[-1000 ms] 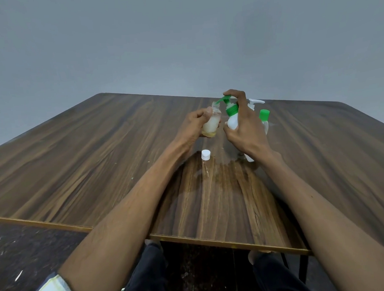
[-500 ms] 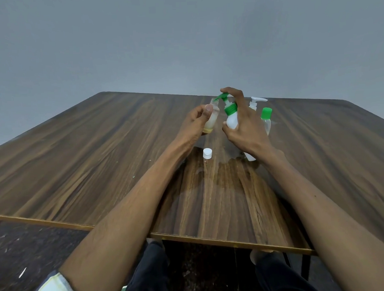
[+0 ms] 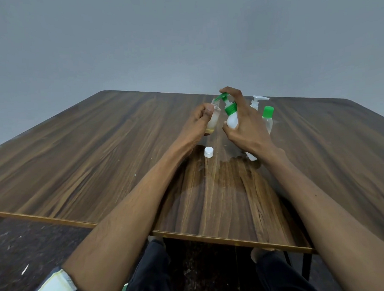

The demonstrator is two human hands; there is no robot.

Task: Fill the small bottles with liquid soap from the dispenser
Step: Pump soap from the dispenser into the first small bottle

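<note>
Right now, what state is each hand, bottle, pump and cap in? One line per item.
Left hand: grips the small bottle, off the table.
Small bottle: uncapped, a little yellowish liquid at the bottom.
Right hand: grips the dispenser, finger on the pump head.
Dispenser: tilted, green spout at the small bottle's mouth.
White cap: loose on the table.
Green-capped bottle: closed, upright.
White pump bottle: upright, untouched.
</note>
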